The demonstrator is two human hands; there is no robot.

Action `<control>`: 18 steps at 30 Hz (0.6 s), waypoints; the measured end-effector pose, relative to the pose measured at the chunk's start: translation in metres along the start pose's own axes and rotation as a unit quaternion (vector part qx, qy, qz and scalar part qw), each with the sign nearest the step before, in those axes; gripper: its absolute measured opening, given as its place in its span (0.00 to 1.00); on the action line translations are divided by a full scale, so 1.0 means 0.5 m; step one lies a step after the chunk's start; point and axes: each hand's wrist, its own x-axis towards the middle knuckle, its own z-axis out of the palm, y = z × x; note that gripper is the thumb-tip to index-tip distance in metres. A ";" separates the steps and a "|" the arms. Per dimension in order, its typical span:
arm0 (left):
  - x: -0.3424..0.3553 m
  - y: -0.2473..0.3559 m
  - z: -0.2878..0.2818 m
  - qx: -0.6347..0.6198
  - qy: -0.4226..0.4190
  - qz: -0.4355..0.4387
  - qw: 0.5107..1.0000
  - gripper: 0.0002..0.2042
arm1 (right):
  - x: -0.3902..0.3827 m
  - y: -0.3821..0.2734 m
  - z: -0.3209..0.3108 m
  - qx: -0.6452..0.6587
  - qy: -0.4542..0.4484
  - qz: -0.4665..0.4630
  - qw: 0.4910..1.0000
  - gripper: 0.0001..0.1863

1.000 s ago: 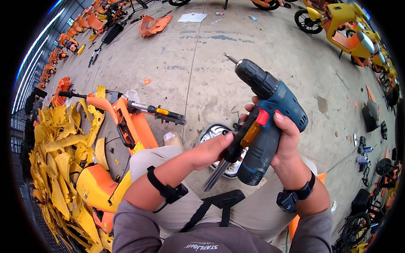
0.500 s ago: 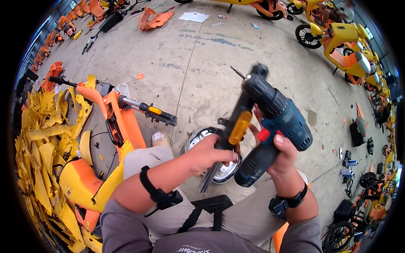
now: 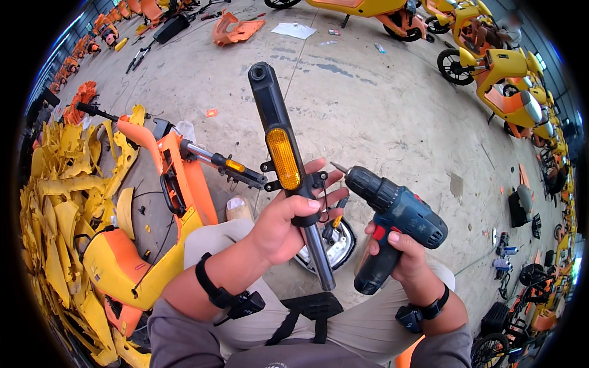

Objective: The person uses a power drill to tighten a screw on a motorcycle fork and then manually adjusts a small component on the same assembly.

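A scooter fork leg point(image 3: 270, 110) slants up in front of me, black at the top with a chrome tube at its lower end. An amber reflector point(image 3: 284, 161) faces up on its black part. My left hand point(image 3: 276, 227) holds it, thumb across the front and fingers partly spread behind. To the right, my right hand point(image 3: 402, 254) grips the handle of a dark blue cordless drill point(image 3: 402, 211), whose bit points up and left toward the fork leg, apart from it. Below them, a silver round part point(image 3: 343, 248) lies on the floor, partly hidden.
At my left lies an orange and yellow scooter frame point(image 3: 181, 175) with another fork leg point(image 3: 215, 158) sticking out. Beyond it is a heap of broken yellow panels point(image 3: 52, 214). Yellow scooters point(image 3: 506, 92) stand far right; an orange panel point(image 3: 236, 29) lies on the far floor.
The fork leg has turned more upright and moved left, away from the drill. My left hand's fingers have spread behind it. The drill has shifted slightly down, its bit still pointing up-left.
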 end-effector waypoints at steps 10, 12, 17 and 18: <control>-0.012 0.005 0.001 0.144 0.031 -0.042 0.988 0.42 | 0.032 0.002 0.026 0.061 0.036 0.004 0.997 0.33; -0.009 0.001 -0.001 0.139 0.023 -0.059 0.988 0.41 | 0.035 -0.002 0.025 0.082 0.044 0.007 0.996 0.31; -0.004 -0.031 -0.006 0.085 0.033 -0.085 0.992 0.38 | 0.040 0.005 -0.002 0.062 0.082 0.053 0.993 0.24; -0.005 -0.033 -0.004 0.074 0.031 -0.083 0.993 0.37 | 0.038 0.006 -0.010 0.071 0.076 0.080 0.991 0.22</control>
